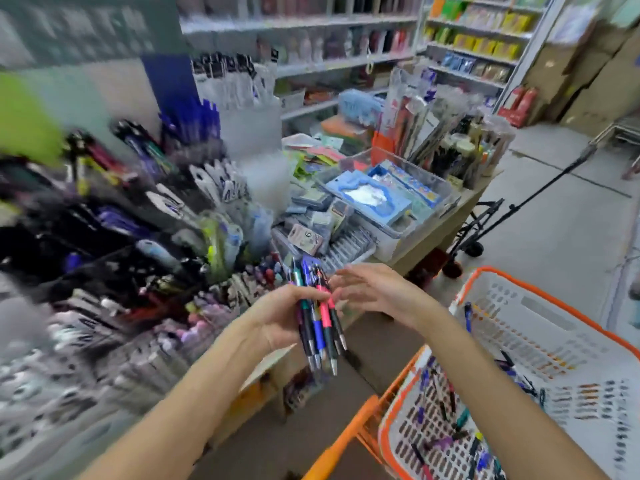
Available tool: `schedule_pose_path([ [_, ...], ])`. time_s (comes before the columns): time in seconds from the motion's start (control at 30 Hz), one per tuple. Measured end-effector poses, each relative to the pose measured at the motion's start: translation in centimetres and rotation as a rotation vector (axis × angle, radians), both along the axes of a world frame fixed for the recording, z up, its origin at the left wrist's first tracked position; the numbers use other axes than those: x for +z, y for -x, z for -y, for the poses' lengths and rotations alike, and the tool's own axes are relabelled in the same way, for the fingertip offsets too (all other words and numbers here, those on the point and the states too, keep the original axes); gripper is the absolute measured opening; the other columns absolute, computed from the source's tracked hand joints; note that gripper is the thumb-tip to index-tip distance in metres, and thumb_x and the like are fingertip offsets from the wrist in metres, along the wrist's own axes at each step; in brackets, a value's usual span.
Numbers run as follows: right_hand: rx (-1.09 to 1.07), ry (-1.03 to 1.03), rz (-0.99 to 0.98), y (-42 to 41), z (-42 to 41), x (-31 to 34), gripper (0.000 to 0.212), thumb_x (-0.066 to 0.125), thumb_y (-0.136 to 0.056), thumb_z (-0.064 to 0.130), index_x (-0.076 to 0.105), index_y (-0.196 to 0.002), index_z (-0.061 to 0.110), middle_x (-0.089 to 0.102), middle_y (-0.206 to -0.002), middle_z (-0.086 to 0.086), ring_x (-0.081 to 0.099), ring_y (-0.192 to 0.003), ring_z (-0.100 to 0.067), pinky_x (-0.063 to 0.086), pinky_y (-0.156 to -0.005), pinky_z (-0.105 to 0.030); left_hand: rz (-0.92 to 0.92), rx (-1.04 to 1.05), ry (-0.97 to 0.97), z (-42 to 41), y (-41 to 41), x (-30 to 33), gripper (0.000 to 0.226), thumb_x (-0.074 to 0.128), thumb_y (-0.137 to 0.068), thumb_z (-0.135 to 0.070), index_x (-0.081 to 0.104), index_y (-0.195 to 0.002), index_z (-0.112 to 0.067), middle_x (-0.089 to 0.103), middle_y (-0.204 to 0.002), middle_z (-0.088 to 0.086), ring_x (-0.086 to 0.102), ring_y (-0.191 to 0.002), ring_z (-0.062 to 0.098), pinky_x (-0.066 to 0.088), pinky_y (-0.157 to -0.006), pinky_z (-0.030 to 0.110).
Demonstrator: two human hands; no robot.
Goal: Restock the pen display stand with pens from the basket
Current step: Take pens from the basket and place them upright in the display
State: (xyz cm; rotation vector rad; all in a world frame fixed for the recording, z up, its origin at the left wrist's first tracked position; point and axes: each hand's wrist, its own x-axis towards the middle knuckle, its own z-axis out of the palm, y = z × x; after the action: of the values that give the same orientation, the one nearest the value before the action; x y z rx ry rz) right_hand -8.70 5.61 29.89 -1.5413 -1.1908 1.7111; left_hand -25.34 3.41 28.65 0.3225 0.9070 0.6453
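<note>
head view, left to right: the pen display stand (pixel 114 271), blurred, fills the left side with tiers of packed pens. at centre the left hand (pixel 277 320) grips a bundle of click pens (pixel 320 315) with fingers curled round it, tips pointing down, while the right hand (pixel 374 292) hangs just beside the bundle with fingers spread and relaxed, holding nothing. at lower right the white basket (pixel 540 344) with an orange rim holds a few loose pens (pixel 446 420).

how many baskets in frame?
1: a white perforated plastic basket with an orange rim at lower right, beside the right hand, with loose pens lying inside. An orange handle sits below its near corner. More could be hidden off-frame.
</note>
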Motion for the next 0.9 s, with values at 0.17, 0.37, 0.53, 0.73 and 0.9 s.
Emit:
schedule_pose_path([
  [0.17,0.152,-0.127,0.182,8.9,-1.0,3.3,0.025,0.048,-0.099,0.026,0.068,-0.099,0.01,0.068,-0.074,0.001,0.054,-0.065,-0.015,0.047,-0.065,-0.026,0.02,0.152,-0.08,-0.8,8.1,2.2,0.03,0.056,-0.076,0.004,0.067,-0.102,-0.005,0.071,-0.094,0.009,0.068,-0.079,0.017,0.054,-0.082,0.033],
  [0.37,0.168,-0.236,0.249,15.4,-2.3,5.6,0.027,0.049,-0.098,0.032,0.064,-0.105,0.011,0.069,-0.072,0.002,0.061,-0.062,-0.013,0.041,-0.057,-0.022,-0.035,0.033,-0.184,-0.4,14.9,4.7,0.035,0.055,-0.081,0.005,0.067,-0.112,-0.007,0.07,-0.113,0.009,0.068,-0.099,0.016,0.051,-0.091,0.035],
  [0.53,0.298,-0.213,0.394,20.0,-2.9,7.3,0.043,0.054,-0.094,0.042,0.06,-0.12,0.009,0.069,-0.083,-0.001,0.06,-0.079,-0.011,0.044,-0.066,-0.025,-0.119,-0.028,-0.238,-0.3,19.1,6.5,0.019,0.051,-0.09,0.005,0.066,-0.098,-0.003,0.075,-0.082,0.008,0.072,-0.069,0.014,0.059,-0.067,0.026],
  [0.73,0.091,-0.314,0.227,22.3,-4.8,7.5,0.025,0.062,-0.088,0.043,0.071,-0.097,0.022,0.058,-0.072,-0.005,0.049,-0.07,-0.019,0.04,-0.066,-0.027,-0.126,-0.003,-0.307,-1.2,21.8,8.0,0.032,0.06,-0.084,-0.008,0.064,-0.116,-0.001,0.073,-0.106,0.009,0.071,-0.082,0.016,0.058,-0.074,0.031],
  [0.9,-0.22,-0.542,-0.089,23.1,-6.8,10.0,0.025,0.05,-0.098,0.02,0.069,-0.098,0.004,0.061,-0.072,-0.003,0.057,-0.065,-0.011,0.048,-0.063,-0.02,-0.13,0.126,-0.391,-1.7,22.8,8.8,0.029,0.055,-0.092,-0.001,0.058,-0.12,0.005,0.068,-0.116,0.013,0.071,-0.095,0.02,0.06,-0.071,0.031],
])
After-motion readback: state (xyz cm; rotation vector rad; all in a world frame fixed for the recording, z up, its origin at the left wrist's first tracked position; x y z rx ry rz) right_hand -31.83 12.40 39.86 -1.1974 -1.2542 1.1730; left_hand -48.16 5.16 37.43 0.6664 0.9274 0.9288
